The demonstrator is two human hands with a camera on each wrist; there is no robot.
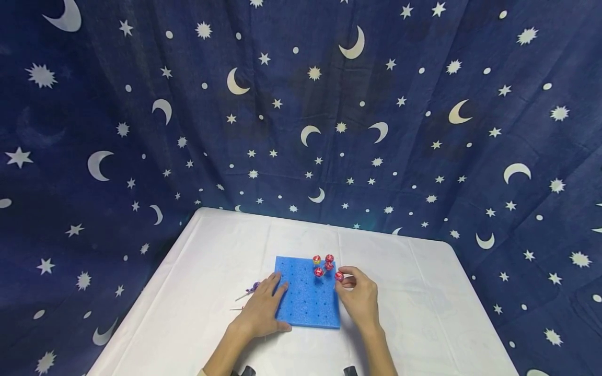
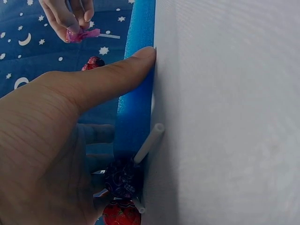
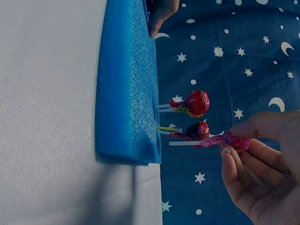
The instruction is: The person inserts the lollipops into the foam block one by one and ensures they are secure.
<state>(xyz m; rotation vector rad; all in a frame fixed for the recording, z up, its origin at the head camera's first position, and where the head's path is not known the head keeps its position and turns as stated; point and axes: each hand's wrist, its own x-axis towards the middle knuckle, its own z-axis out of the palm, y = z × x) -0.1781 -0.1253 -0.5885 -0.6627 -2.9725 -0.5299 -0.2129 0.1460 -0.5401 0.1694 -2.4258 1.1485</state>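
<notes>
Apparently to steady it, the left hand (image 1: 264, 309) in the head view spreads over the left side of the foam board (image 1: 301, 297); the right hand (image 1: 361, 298) pinches a pink lollipop (image 1: 339, 277) near the right edge. The left wrist view shows the thumb (image 2: 119, 77) at the near edge. In the right wrist view, the wrapped head (image 3: 240, 143) is gripped, presumably leaving the stick (image 3: 183, 143) free.

The block (image 1: 298, 307) under the left hand (image 1: 262, 309) is blue, dotted darker; the lollipop (image 1: 339, 277) in the right hand (image 1: 361, 297) is pinkish red, its stick (image 3: 183, 143) white. Beyond both hands, a navy curtain (image 1: 282, 128) carries pale moons and stars.
</notes>
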